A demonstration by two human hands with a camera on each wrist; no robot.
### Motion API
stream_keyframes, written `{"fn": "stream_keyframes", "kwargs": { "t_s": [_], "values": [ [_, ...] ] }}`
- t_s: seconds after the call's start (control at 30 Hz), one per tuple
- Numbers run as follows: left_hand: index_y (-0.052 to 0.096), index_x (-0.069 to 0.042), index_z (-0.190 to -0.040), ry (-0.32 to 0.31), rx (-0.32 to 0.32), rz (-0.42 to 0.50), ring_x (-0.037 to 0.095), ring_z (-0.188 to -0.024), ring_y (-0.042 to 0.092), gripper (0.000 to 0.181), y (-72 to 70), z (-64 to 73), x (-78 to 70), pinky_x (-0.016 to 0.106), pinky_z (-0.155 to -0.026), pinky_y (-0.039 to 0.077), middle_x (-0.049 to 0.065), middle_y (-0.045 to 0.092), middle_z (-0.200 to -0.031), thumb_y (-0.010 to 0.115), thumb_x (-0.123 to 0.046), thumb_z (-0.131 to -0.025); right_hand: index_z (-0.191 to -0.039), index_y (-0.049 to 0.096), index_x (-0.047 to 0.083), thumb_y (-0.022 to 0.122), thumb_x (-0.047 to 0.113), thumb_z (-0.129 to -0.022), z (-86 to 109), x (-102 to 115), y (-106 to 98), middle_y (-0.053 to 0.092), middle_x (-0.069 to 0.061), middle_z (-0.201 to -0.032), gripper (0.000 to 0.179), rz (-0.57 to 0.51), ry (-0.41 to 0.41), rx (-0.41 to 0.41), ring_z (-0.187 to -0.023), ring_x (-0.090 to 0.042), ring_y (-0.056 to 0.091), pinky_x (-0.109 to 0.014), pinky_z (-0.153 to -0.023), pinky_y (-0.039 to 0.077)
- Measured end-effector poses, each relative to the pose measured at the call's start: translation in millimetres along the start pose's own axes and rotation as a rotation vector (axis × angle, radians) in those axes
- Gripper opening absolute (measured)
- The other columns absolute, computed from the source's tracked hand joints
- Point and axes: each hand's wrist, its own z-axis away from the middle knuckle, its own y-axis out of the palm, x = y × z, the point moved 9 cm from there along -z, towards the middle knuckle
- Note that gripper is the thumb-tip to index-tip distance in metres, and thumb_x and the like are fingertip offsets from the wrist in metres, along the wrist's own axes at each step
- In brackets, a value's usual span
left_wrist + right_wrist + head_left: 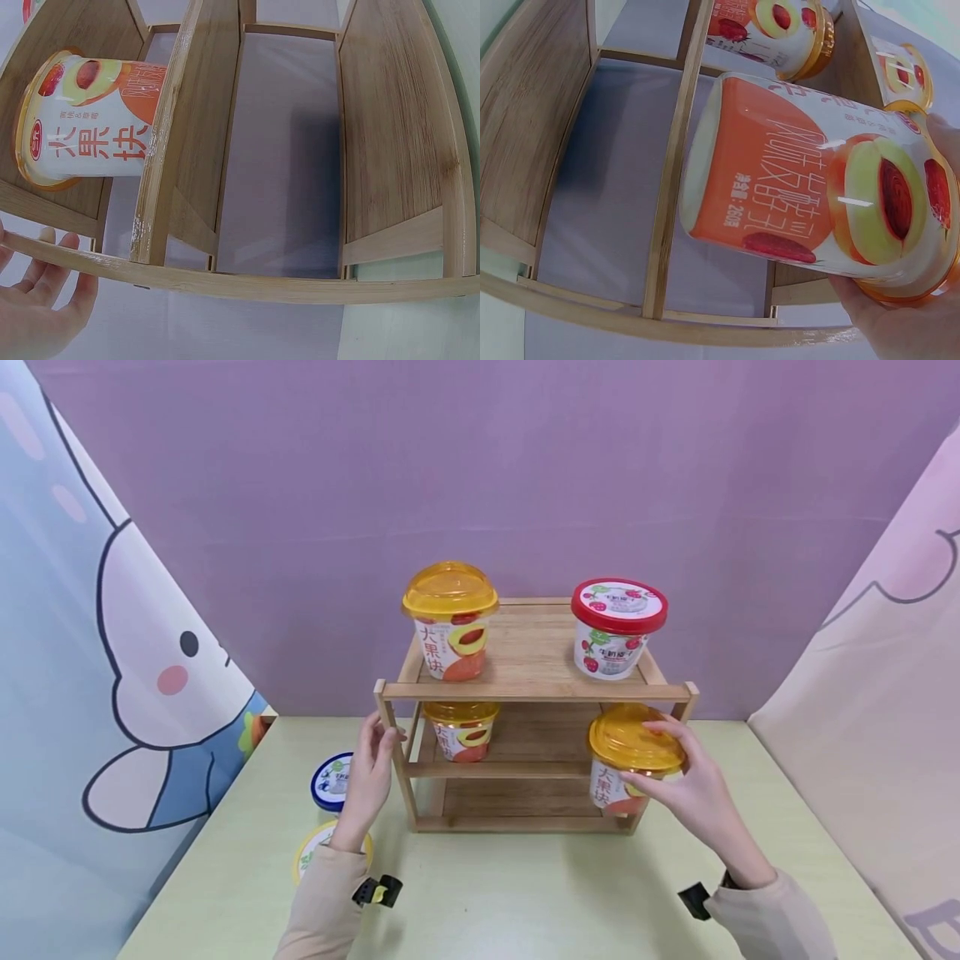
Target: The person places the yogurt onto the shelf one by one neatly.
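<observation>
Your right hand (693, 781) reached forward from the lower right, wrist bent inward, the thumb on the near side of the held cup (618, 756) and the fingers over its orange lid. That grip was closed as far as the lid's width allowed, with the cup secured near its top.

Your left hand (371, 772) was raised at the left front post (405, 785) of the wooden rack (528, 643), its fingers bent round the wood; how hard they pressed, you could not tell.

The held cup was at the right front of the rack, before the middle shelf (540, 735), its base off the boards. Its long axis stood close to vertical, lid up and base down, with the printed characters and peach picture facing you, the peach partly behind your thumb.

On the top shelf stood an upright peach cup (453, 627) at the left and a red-lidded cup (615, 631) at the right. Another orange-lidded cup (461, 735) stood at the left of the middle shelf. All four cups had their lids on, and their contents were hidden. A blue-rimmed lid (330, 781) and a yellow-rimmed lid (311, 852) showed beside your left forearm, partly covered by it.
</observation>
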Motion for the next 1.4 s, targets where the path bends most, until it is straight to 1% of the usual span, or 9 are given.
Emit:
{"fn": "stream_keyframes", "kwargs": {
  "t_s": [0.13,0.2,0.37,0.73,0.83,1.03,1.13,1.3,1.4],
  "values": [
    [0.033,0.002,-0.126,0.012,-0.008,-0.001,0.035,-0.096,0.049,0.032,-0.3,-0.1,-0.3,0.050,-0.084,0.040,0.025,0.050,-0.099,0.034,-0.008,-0.096,-0.120,0.041,0.003,0.074,0.008,-0.071,-5.0,-1.6,3.7,0.036,-0.013,-0.132,0.059,-0.006,0.006,0.014,-0.102,-0.022,0.046,-0.005,-0.077,0.037],
    [0.033,0.004,-0.125,0.020,-0.012,0.009,0.036,-0.095,0.049,0.031,-0.4,-0.6,-0.6,0.049,-0.084,0.040,0.026,0.050,-0.097,0.034,-0.007,-0.096,-0.121,0.040,0.004,0.073,0.010,-0.072,-7.7,-3.8,5.8,0.038,-0.014,-0.129,0.059,-0.012,0.017,0.022,-0.101,-0.027,0.046,-0.006,-0.076,0.038],
    [0.033,0.006,-0.125,0.029,-0.022,0.020,0.040,-0.094,0.049,0.032,-0.7,-0.7,-0.4,0.048,-0.082,0.040,0.026,0.050,-0.095,0.034,-0.005,-0.095,-0.122,0.039,0.004,0.072,0.010,-0.073,-15.4,-7.9,11.0,0.042,-0.015,-0.119,0.059,-0.033,0.027,0.025,-0.099,-0.028,0.047,-0.008,-0.074,0.040],
    [0.034,0.005,-0.125,0.037,-0.025,0.016,0.035,-0.093,0.049,0.031,-0.5,-0.4,-2.1,0.047,-0.083,0.040,0.029,0.049,-0.097,0.034,-0.004,-0.095,-0.126,0.034,0.005,0.069,0.018,-0.077,-27.6,-16.9,18.8,0.038,-0.014,-0.123,0.062,-0.061,0.043,0.033,-0.103,-0.029,0.044,-0.011,-0.075,0.040],
    [0.034,0.004,-0.125,0.031,-0.022,0.016,0.036,-0.094,0.049,0.031,-0.6,-0.4,-1.7,0.047,-0.084,0.040,0.028,0.049,-0.097,0.034,-0.004,-0.095,-0.129,0.032,0.006,0.070,0.019,-0.076,-31.3,-18.6,20.2,0.038,-0.013,-0.125,0.066,-0.066,0.048,0.035,-0.105,-0.029,0.044,-0.018,-0.079,0.043],
    [0.033,0.004,-0.126,0.020,-0.018,0.017,0.039,-0.096,0.049,0.032,-0.9,-0.5,-1.1,0.048,-0.085,0.039,0.028,0.049,-0.098,0.034,-0.006,-0.095,-0.136,0.026,0.009,0.071,0.027,-0.075,-40.9,-27.2,23.1,0.038,-0.014,-0.127,0.078,-0.084,0.110,0.038,-0.107,-0.030,0.044,-0.047,-0.085,0.042],
    [0.032,0.004,-0.127,0.014,-0.015,0.013,0.039,-0.096,0.048,0.033,-0.7,-0.6,-0.7,0.048,-0.085,0.039,0.028,0.049,-0.099,0.034,-0.006,-0.096,-0.137,0.025,0.010,0.071,0.030,-0.074,-45.5,-30.0,24.9,0.039,-0.014,-0.127,0.081,-0.090,0.124,0.044,-0.107,-0.031,0.045,-0.048,-0.086,0.041],
    [0.032,0.003,-0.127,0.006,-0.012,0.014,0.035,-0.095,0.048,0.033,-0.7,-0.5,-0.4,0.047,-0.085,0.039,0.028,0.049,-0.100,0.034,-0.007,-0.096,-0.138,0.023,0.012,0.072,0.029,-0.074,-52.1,-31.2,27.4,0.040,-0.013,-0.128,0.082,-0.104,0.102,0.049,-0.108,-0.030,0.045,-0.047,-0.088,0.041],
    [0.032,0.002,-0.128,0.003,-0.010,0.009,0.037,-0.096,0.049,0.033,-0.6,-0.3,-1.0,0.049,-0.086,0.039,0.029,0.049,-0.101,0.034,-0.007,-0.096,-0.137,0.024,0.011,0.072,0.028,-0.073,-54.5,-31.5,27.6,0.040,-0.014,-0.127,0.082,-0.099,0.092,0.042,-0.108,-0.030,0.046,-0.048,-0.087,0.041]
  ]
}}
